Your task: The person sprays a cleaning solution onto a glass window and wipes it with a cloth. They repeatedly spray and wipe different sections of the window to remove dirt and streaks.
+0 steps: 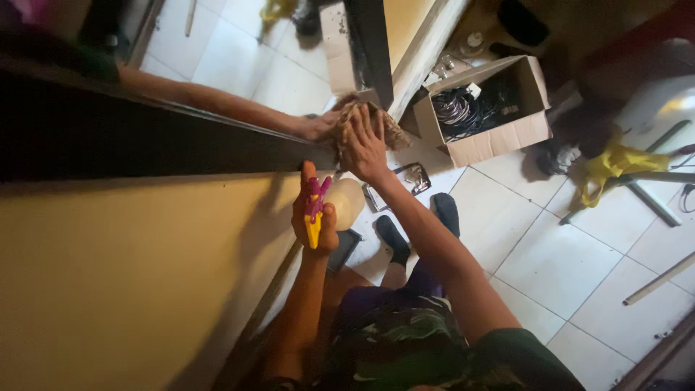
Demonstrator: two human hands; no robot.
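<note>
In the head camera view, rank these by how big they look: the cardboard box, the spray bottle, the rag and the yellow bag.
1. Cardboard box, clearly largest.
2. Yellow bag.
3. Spray bottle and rag: they look alike, and both are partly hidden by the hands, so I won't rank them. The bottle also sits nearer the camera.

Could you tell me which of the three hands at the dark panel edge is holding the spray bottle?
The person's left hand, lowest of the three, grips the spray bottle. Their right hand presses the patterned cloth; a co-worker's hand reaches in from the left.
</note>
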